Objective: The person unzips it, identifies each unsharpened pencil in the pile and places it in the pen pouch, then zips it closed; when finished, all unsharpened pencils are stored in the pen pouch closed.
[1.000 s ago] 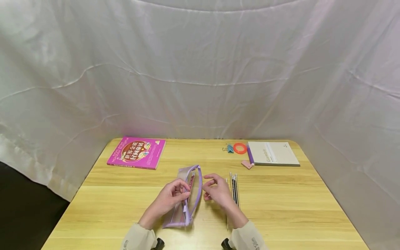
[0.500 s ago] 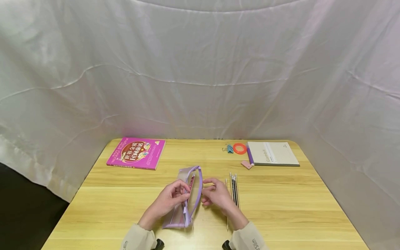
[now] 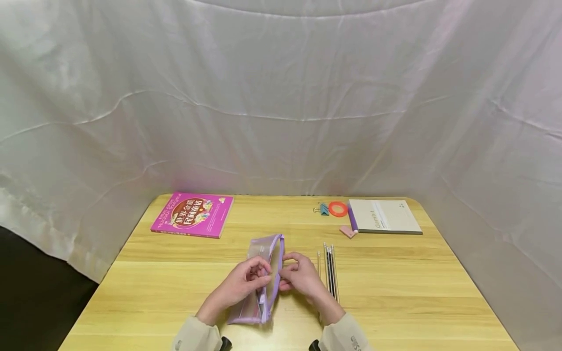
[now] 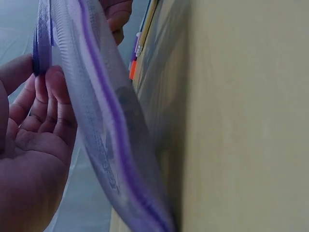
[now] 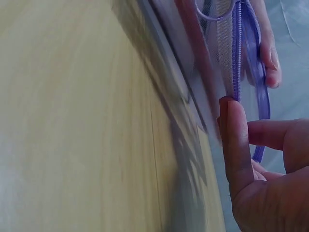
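Observation:
A see-through pencil case (image 3: pixel 260 246) with purple trim stands on the table, unzipped along its top. My left hand (image 3: pixel 241 282) pinches the left edge of its mouth between thumb and finger, which the left wrist view shows on the purple zip edge (image 4: pixel 42 60). Opposite it, my right hand (image 3: pixel 303 275) pinches the right edge, thumb and finger right at the zip teeth (image 5: pixel 236 72) in the right wrist view. A reddish strip (image 5: pixel 195 38) shows through the case wall there. Several pencils (image 3: pixel 330 273) lie just right of my right hand, partly covered by the forearm.
A pink book (image 3: pixel 193 214) lies at the back left. At the back right are a blue binder clip (image 3: pixel 324 209), an orange-red ring (image 3: pixel 338 209), a purple pen (image 3: pixel 352 217), a notebook (image 3: pixel 386 218) and a pink eraser (image 3: pixel 348 231). Pale curtains (image 3: pixel 281 97) surround the table.
My right hand has moved left onto the case's right edge. The mouth has narrowed, and the red pencils seen inside earlier are now mostly hidden in the head view.

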`<state>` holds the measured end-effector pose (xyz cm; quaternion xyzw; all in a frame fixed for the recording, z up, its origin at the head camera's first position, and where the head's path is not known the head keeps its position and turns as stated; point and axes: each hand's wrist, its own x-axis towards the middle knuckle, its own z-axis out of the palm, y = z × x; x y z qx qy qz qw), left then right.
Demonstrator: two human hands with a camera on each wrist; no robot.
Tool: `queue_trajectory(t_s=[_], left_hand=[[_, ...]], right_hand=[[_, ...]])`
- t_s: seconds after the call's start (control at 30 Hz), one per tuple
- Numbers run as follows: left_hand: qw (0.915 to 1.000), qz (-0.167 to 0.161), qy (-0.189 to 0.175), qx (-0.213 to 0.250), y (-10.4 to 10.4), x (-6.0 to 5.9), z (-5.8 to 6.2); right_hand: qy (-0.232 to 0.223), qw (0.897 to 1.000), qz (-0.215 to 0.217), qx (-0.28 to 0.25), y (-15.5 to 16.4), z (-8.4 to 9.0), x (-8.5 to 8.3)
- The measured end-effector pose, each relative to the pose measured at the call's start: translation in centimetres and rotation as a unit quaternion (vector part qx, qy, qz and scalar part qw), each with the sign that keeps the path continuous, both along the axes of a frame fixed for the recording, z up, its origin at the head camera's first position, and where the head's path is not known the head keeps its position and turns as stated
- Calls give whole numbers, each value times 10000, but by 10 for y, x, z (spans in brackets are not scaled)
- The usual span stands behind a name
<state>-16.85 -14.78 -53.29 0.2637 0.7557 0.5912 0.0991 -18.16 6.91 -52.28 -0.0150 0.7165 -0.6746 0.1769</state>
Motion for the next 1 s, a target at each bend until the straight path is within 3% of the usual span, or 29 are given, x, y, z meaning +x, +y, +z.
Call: queue_trajectory(t_s=[0.2,0.4,0.63,0.87,1.0], left_hand=[[9985,-98,335,-421,-2,6,1],[9971,-51,174,-736,-8,13,2],[9961,-290,119,-825,-12,25,6],[9917,-365,545,-1110,-9,31,7],[9901,-276,608,-1233,-8,31,5]], right_hand=[[62,10000,-16,-60,-1,-1,-2],[73,9999,-117,-42,0,0,-3],[2,9996,-267,-94,-1,-1,-6],[15,9989,-430,-197,0,2,-8],[-9,9988,-454,-184,0,1,-9]])
